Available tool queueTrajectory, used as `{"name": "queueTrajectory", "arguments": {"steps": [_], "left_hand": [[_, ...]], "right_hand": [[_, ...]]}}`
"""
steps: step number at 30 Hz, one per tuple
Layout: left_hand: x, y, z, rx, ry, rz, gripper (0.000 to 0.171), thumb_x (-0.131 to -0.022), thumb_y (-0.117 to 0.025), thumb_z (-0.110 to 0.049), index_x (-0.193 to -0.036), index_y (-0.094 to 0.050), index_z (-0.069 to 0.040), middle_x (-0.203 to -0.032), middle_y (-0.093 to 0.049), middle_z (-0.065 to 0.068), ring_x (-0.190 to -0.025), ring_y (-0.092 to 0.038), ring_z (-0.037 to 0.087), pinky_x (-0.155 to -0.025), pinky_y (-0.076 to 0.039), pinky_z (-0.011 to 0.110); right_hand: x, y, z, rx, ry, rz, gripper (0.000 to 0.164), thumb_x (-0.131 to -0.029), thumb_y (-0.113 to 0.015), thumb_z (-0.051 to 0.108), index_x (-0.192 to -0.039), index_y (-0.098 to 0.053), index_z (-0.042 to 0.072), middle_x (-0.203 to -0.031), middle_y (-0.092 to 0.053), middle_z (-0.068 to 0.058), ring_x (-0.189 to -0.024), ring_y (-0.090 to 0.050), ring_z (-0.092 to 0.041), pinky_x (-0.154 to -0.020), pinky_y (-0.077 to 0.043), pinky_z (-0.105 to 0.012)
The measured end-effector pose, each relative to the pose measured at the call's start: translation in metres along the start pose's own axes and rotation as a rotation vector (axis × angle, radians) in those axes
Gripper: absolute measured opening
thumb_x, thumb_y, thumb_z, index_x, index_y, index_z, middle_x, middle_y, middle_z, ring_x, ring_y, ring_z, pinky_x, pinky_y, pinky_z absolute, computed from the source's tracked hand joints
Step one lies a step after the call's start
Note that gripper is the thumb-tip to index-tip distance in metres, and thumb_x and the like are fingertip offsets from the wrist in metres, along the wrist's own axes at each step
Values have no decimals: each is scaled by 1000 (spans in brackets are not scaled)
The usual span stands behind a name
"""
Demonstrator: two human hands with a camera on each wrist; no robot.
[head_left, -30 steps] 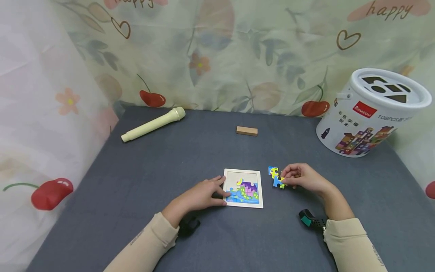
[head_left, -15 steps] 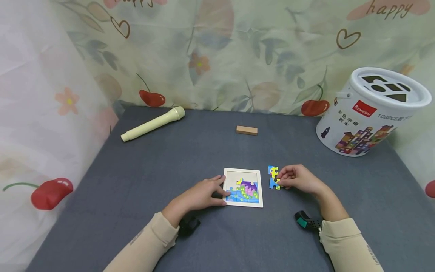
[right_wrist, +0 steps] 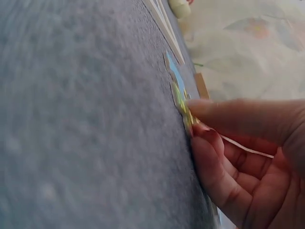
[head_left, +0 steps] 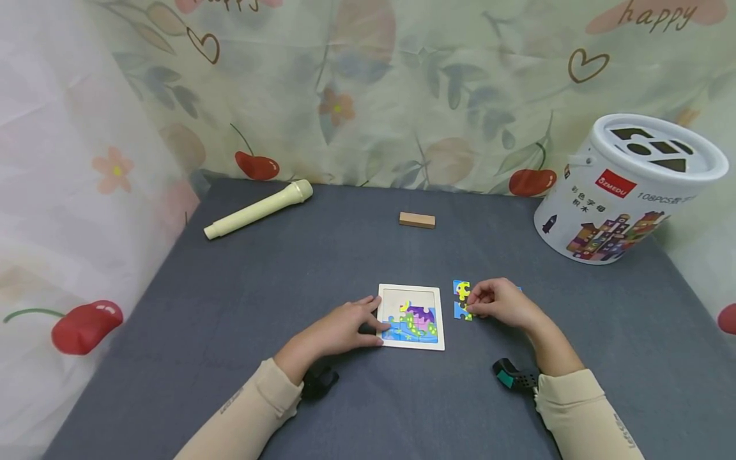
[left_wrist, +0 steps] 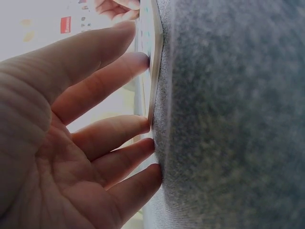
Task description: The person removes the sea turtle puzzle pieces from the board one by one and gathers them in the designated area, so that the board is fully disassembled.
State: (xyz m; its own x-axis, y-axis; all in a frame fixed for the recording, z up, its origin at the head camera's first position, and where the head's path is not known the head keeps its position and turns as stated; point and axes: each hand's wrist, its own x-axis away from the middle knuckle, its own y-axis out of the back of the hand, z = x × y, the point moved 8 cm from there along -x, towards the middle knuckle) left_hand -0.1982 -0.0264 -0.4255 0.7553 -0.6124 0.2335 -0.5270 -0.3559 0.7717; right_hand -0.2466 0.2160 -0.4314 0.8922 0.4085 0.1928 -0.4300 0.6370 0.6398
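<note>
A small square jigsaw tray (head_left: 393,299) with a pale wooden rim lies in the middle of the table. Its lower part holds joined pieces in blue, purple, pink and green; the upper part shows bare wood. My left hand (head_left: 347,329) rests at the tray's left side, fingers extended and fingertips at the rim. To the right of the tray, my right hand (head_left: 506,303) pinches a blue and yellow puzzle piece (right_wrist: 177,86) between thumb and fingers, low over the cloth. Just above that piece lies another blue and yellow piece (head_left: 461,289), close against it.
A small brown wooden block (head_left: 417,220) and a cream microphone-shaped stick (head_left: 259,209) lie farther back. At the back right stands a large white bucket (head_left: 609,191) with shaped holes in its lid. A bit of blue (head_left: 520,289) peeks out behind the right hand.
My right hand has moved a little left with the pinched piece, bringing it under the other loose piece. The left hand and the tray have stayed in place.
</note>
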Motion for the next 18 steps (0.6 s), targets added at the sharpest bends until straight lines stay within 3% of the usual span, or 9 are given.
{"name": "queueTrajectory", "arguments": {"steps": [7, 18], "left_hand": [[-1, -1, 3, -11, 0, 1, 34, -87, -66, -30, -119, -66, -18, -150, -32, 9, -143, -23, 25, -113, -23, 50], [-1, -1, 0, -25, -9, -3, 34, -87, -66, -27, -119, -65, -16, -149, -33, 12, -142, -24, 29, -111, -24, 52]], "right_hand": [[2, -2, 3, -1, 6, 36, 27, -75, -77, 12, -93, -62, -2, -79, -57, -6, -67, -50, -8, -58, -44, -19], [2, -3, 3, 5, 26, 42, 30, -76, -76, 10, -97, -60, -3, -81, -56, -7, -68, -49, -7, -57, -44, -18]]}}
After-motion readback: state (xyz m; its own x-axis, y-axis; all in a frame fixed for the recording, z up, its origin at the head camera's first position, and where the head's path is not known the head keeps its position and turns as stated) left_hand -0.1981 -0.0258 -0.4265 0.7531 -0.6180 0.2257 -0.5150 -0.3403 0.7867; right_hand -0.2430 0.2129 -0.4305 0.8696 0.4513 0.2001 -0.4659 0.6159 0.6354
